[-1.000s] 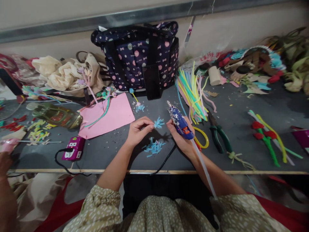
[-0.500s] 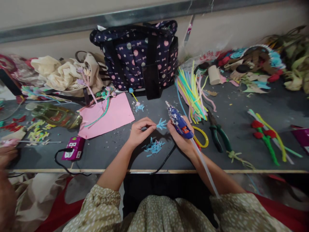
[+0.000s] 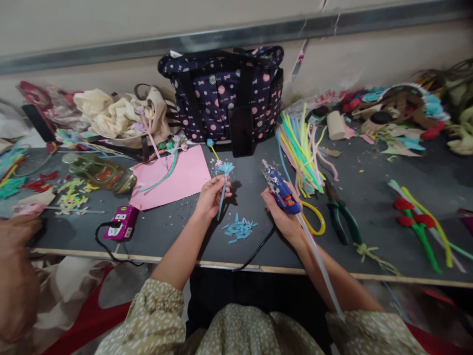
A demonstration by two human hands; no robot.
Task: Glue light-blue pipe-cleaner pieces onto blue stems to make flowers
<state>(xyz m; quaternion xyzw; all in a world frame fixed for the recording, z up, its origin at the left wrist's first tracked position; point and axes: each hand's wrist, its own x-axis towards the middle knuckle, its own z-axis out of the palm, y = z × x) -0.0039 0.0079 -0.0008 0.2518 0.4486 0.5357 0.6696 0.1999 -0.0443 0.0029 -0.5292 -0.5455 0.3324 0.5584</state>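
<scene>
My left hand [image 3: 210,196] is closed on a thin blue stem with a fringed light-blue flower head [image 3: 223,168] standing upright above the fingers. My right hand [image 3: 283,217] grips a blue glue gun [image 3: 279,187], nozzle pointing away from me, with a long clear glue stick [image 3: 321,268] trailing back toward my arm. A small pile of light-blue paper snippets [image 3: 238,229] lies on the dark table between my hands. The gun's black cord [image 3: 258,249] runs off the table's front edge.
A pink paper sheet [image 3: 173,178], a polka-dot bag [image 3: 229,98], a bundle of coloured straws [image 3: 299,143], yellow-handled scissors [image 3: 316,222], green pliers [image 3: 342,214] and red-topped stems [image 3: 417,224] lie around. A magenta power socket [image 3: 123,223] sits left. Another person's hand [image 3: 18,276] is at far left.
My left hand turned the blue flower upright and moved it left and away from the glue gun. The camera view shifted slightly.
</scene>
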